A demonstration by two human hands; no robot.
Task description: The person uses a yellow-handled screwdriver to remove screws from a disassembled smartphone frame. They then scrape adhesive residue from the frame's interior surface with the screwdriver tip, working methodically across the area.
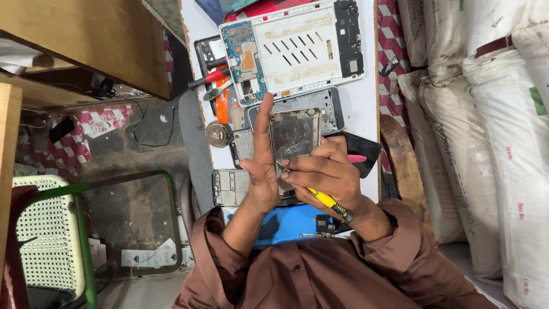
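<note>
My left hand (pixel 262 166) stands edge-on with fingers straight, pressed against the left side of an opened phone frame (pixel 295 133) with a dull grey metal inside. My right hand (pixel 326 171) grips a yellow-handled screwdriver (pixel 327 201); its tip meets the lower edge of that phone frame. Both hands hover over a small white work table (pixel 360 103) crowded with phone parts.
A large white tablet frame (pixel 303 48) with a blue circuit board (pixel 246 57) lies at the table's far end. A red-handled tool (pixel 211 77), other phone frames (pixel 231 187), a blue mat (pixel 286 223) and a black case (pixel 360 150) surround it. White sacks (pixel 503 143) stand at right; a green chair (pixel 51 240) at left.
</note>
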